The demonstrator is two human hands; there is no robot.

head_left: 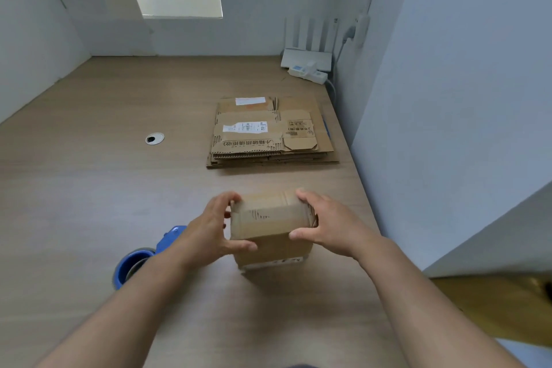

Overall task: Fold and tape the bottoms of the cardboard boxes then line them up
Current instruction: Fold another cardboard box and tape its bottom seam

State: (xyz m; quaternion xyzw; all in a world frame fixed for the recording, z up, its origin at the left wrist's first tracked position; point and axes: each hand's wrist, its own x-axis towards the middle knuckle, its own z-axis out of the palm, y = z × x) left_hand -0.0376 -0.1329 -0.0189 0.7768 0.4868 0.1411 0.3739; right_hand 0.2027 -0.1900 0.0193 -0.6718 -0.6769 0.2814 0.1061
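- Gripping the box (270,225) from both sides, that's you right now: your left hand (209,230) is on its 9 o'clock side and your right hand (328,227) on its 3 o'clock side.
- Both hands have the fingers curled over the far top edge and the thumbs hooked on the near edge, so each one is properly clamped round the cardboard, not spread flat.
- Box is folded up into shape, closed face pointing up, with a white label low on the near face. It's a bit blurry, so I can't tell if it's sitting on the worktop (89,188) or just off it.
- Stack of flattened boxes (268,134) lies at 12 o'clock from the box, well apart from it, close to the wall at 3 o'clock.
- Blue tape dispenser (140,260) sits on the worktop at 8 o'clock from the box, partly hidden behind your left wrist.
- Round cable hole (154,138) is out at 10 o'clock.
- White router (307,58) and a power strip (312,74) sit in the far corner, around 1 o'clock.
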